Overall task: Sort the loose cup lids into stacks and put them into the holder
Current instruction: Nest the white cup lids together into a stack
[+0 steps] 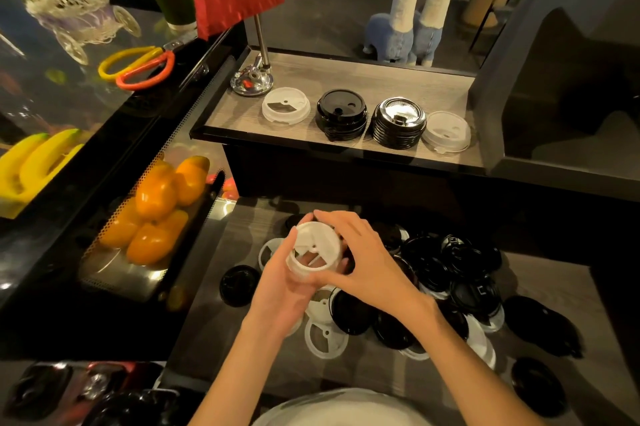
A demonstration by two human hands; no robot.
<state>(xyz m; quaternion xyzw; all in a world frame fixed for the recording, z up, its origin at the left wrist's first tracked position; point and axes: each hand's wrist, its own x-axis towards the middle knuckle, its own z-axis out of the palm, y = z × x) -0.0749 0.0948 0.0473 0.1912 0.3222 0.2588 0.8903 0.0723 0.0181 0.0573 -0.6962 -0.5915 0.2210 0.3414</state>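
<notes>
Small stack of white lids (313, 250) is up over the lower counter (214, 315), left hand (280, 287) cupped under it, right hand (363, 259) pinching its rim. Loose black lids (460, 273) piled underneath. Four sorted stacks (398, 122) on the upper shelf (311, 76).

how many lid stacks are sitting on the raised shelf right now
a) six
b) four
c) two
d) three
b) four: on the raised shelf sit a translucent white stack, a black stack, a shiny black stack and a clear stack in one row.
</notes>
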